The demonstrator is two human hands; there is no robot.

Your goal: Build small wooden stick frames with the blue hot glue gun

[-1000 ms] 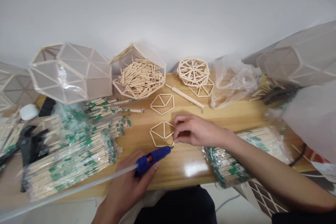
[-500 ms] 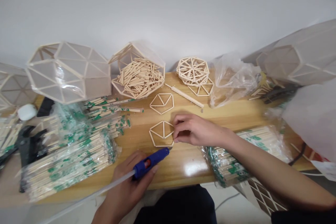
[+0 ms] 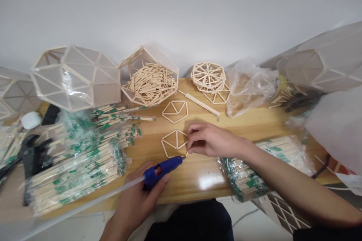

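Observation:
My left hand (image 3: 138, 192) is closed round a blue glue gun (image 3: 162, 171) with a long clear glue stick running out of its back. The nozzle touches or nearly touches the lower right corner of a five-sided frame of short wooden sticks (image 3: 169, 134) lying flat on the table. With fingertips pinched together, my right hand (image 3: 206, 139) grips this frame's right side, and the fingers partly hide the stick there. A second, similar stick frame (image 3: 174, 112) lies just behind it.
Behind stand a holder full of cut sticks (image 3: 151, 84), a stack of stick frames (image 3: 208, 76) and a covered polyhedron (image 3: 76, 77). Bagged chopsticks (image 3: 79, 177) lie left, another pack (image 3: 254, 180) under my right forearm. Black cutters (image 3: 31, 158) rest far left.
The glue gun's nozzle has moved slightly up, closer to the frame's lower right corner, and its trailing glue stick has swung a little. My right hand stays in place.

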